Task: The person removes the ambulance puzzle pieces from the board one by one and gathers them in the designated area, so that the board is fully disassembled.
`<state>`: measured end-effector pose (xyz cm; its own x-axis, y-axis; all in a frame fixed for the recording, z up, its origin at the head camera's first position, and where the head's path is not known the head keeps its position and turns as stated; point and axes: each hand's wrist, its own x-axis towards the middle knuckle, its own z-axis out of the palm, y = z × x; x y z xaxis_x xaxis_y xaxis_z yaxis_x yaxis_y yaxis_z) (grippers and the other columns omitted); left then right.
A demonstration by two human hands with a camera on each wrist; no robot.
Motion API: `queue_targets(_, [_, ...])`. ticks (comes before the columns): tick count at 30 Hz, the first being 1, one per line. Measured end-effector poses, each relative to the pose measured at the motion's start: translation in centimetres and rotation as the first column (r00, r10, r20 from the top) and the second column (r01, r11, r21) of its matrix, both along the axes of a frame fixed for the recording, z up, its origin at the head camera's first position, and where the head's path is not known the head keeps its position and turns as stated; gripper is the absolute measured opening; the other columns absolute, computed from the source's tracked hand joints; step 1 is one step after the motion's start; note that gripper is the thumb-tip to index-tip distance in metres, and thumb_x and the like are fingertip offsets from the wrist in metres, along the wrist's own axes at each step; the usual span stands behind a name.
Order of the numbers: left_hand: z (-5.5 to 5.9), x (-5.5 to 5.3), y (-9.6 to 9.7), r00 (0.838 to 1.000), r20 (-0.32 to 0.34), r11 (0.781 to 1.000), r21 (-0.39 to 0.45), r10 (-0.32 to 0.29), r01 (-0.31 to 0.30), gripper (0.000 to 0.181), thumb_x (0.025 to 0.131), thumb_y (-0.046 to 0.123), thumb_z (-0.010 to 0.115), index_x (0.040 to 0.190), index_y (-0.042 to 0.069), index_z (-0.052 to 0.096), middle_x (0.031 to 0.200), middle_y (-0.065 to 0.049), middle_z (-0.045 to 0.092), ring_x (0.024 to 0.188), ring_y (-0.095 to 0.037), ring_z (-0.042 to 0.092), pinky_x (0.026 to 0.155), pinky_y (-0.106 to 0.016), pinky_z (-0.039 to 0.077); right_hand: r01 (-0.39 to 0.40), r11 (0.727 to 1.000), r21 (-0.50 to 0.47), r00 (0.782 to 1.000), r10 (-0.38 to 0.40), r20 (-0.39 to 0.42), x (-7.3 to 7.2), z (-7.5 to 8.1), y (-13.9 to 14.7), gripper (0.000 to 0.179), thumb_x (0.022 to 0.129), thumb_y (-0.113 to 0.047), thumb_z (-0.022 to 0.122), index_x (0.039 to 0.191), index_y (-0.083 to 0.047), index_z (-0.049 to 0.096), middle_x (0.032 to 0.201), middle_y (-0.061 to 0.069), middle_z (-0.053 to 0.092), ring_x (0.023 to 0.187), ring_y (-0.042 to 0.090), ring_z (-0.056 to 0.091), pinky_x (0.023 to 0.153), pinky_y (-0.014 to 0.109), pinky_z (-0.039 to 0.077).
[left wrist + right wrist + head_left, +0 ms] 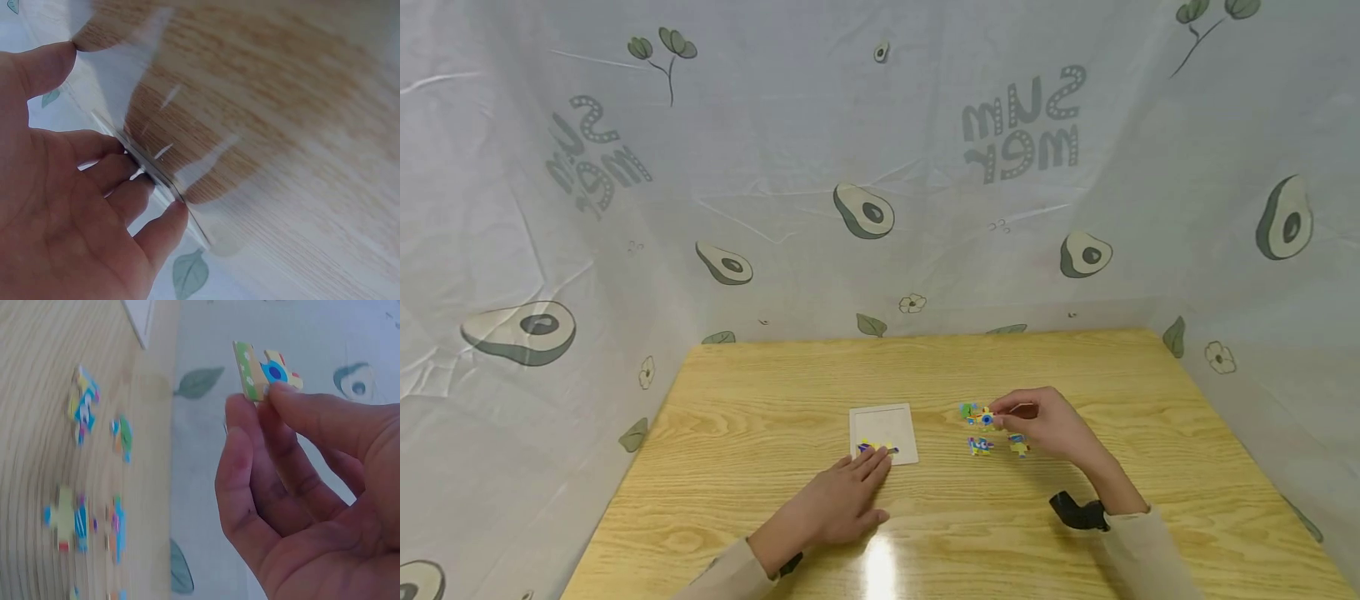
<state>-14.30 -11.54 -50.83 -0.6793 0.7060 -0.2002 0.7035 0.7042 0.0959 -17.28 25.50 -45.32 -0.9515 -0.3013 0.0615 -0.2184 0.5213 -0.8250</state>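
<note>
A pale curtain printed with avocados is hung across the upper frame and down both sides. The lower half is taken up by a wood-grain table. At lower centre, the left hand is laid out with loosely extended fingers, nothing being gripped; the lower edge of a pale square puzzle tray is touched by its fingertips. Right of centre, a jigsaw piece, edged in green and marked with a blue ring, is pinched between thumb and fingers by the right hand. Beside and below that hand, loose jigsaw pieces are scattered. In the tray's lower part, a purple-and-yellow piece is partly covered by the left fingers.
</note>
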Motion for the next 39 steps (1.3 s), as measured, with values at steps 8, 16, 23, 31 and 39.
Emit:
queue_targets(8, [-0.4,0.0,0.0,1.0,0.001,1.0,0.007,-0.006,0.006,0.074,0.11,0.054,0.043,0.168,0.011,0.025,0.176,-0.006,0.025,0.163,-0.024,0.027,0.127,-0.047,0.039,0.017,0.999,-0.044,0.997,-0.013,0.081,1.2,0.0,3.7,0.024,0.099,-0.019,0.074,0.117,-0.003,0.078,0.119,0.025,0.073,0.086,0.019,0.078,0.062,0.035,0.058])
queue_targets(16, [-0.6,0.0,-0.1,1.0,0.004,1.0,0.003,0.005,-0.005,0.074,0.111,0.054,0.042,0.169,0.012,0.024,0.177,-0.006,0.022,0.164,-0.023,0.025,0.128,-0.047,0.038,0.053,0.998,-0.045,0.988,-0.046,0.146,2.6,-0.8,6.8,0.028,0.1,-0.016,0.073,0.12,0.003,0.075,0.122,0.024,0.074,0.092,0.015,0.079,0.08,0.037,0.065])
queue_targets(23, [-0.4,-0.1,-0.1,1.0,0.011,1.0,0.013,0.013,-0.013,0.074,0.111,0.053,0.043,0.169,0.011,0.024,0.177,-0.006,0.022,0.164,-0.024,0.025,0.128,-0.048,0.038,0.069,0.998,-0.007,0.978,-0.067,0.197,3.6,-1.9,8.7,0.031,0.1,-0.018,0.073,0.121,0.004,0.075,0.115,0.019,0.078,0.09,0.013,0.077,0.078,0.033,0.065])
queue_targets(31, [-0.2,0.0,0.0,1.0,0.012,1.0,0.016,0.005,-0.005,0.074,0.11,0.053,0.044,0.168,0.011,0.025,0.176,-0.007,0.024,0.163,-0.024,0.027,0.127,-0.048,0.039,0.051,0.999,-0.001,0.968,-0.049,0.245,4.1,-3.0,9.6,0.031,0.1,-0.013,0.072,0.12,0.011,0.073,0.108,0.022,0.078,0.084,0.011,0.077,0.073,0.032,0.066])
queue_targets(39, [0.1,0.0,0.0,1.0,0.024,1.0,0.022,0.008,-0.008,0.075,0.11,0.052,0.045,0.168,0.009,0.025,0.176,-0.008,0.025,0.163,-0.025,0.027,0.127,-0.049,0.038,0.075,0.997,0.024,0.946,-0.079,0.314,4.0,-4.1,10.1,0.032,0.099,-0.011,0.073,0.119,0.013,0.072,0.101,0.018,0.08,0.08,0.013,0.076,0.069,0.03,0.065])
